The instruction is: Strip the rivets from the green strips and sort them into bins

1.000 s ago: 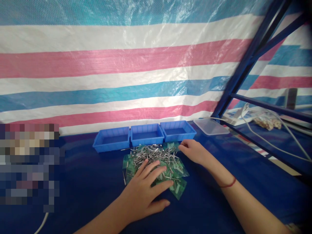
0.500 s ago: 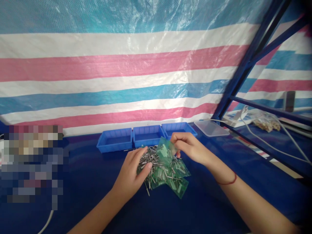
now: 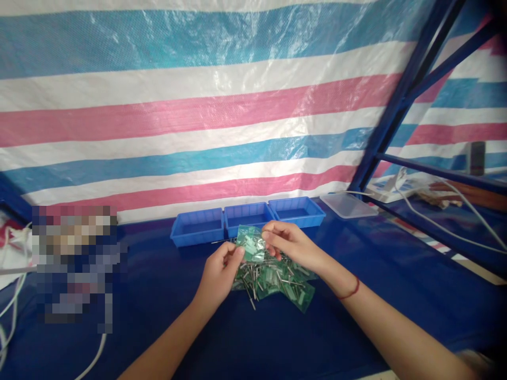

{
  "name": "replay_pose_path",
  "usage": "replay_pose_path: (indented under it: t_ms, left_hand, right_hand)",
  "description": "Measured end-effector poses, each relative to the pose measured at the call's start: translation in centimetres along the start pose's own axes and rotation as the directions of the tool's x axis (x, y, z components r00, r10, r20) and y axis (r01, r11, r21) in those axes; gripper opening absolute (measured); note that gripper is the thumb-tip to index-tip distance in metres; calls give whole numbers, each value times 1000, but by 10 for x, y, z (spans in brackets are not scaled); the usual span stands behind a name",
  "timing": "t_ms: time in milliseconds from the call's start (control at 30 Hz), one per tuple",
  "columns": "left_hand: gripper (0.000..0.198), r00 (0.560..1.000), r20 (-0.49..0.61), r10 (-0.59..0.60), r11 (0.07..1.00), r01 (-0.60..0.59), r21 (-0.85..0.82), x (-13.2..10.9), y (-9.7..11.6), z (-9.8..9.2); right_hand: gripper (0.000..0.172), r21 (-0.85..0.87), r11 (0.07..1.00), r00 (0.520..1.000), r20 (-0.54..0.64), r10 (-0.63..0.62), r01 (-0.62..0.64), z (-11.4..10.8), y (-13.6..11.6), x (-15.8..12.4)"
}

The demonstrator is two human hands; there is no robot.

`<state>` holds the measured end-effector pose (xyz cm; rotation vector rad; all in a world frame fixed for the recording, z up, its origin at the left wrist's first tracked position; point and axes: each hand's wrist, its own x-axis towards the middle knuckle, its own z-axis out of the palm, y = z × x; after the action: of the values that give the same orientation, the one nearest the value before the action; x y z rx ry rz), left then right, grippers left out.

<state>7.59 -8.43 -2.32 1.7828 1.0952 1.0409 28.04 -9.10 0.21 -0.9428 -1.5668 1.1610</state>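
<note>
Green packet (image 3: pixel 251 244), any print unreadable, grasped by left fingers (image 3: pixel 240 255) and right fingers (image 3: pixel 279 241); 3 blue trays (image 3: pixel 249 214) behind.

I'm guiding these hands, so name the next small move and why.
Probably lift the green packet toward the middle blue tray: the left hand and right hand pinch its opposite sides above the loose metal rods, and that tray lies just beyond.

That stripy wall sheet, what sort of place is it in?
Probably a makeshift workspace: a striped plastic sheet hangs like a wall, and blue trays stand behind a pile of metal pins.
</note>
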Motion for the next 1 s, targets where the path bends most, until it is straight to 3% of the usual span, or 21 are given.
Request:
replay_pose_path:
  t_ms: [333,633,833,1000]
  left_hand:
    - [30,1000,-7,-7,999,7,-44,1,9,-1]
    - [44,978,-126,-164,962,131,-239,7,3,-5]
    - [29,988,-136,-72,990,53,-134,8,0,-8]
    - [38,994,-104,39,998,-33,53,3,-6,-7]
  right_hand:
    - [31,-182,969,976,-111,-188,166,7,1,-2]
    - [27,-33,994,987,-118,-105,102,9,14,1]
    - [34,70,994,986,-149,-70,81,18,17,0]
    - [37,112,993,980,-197,-14,37,22,31,3]
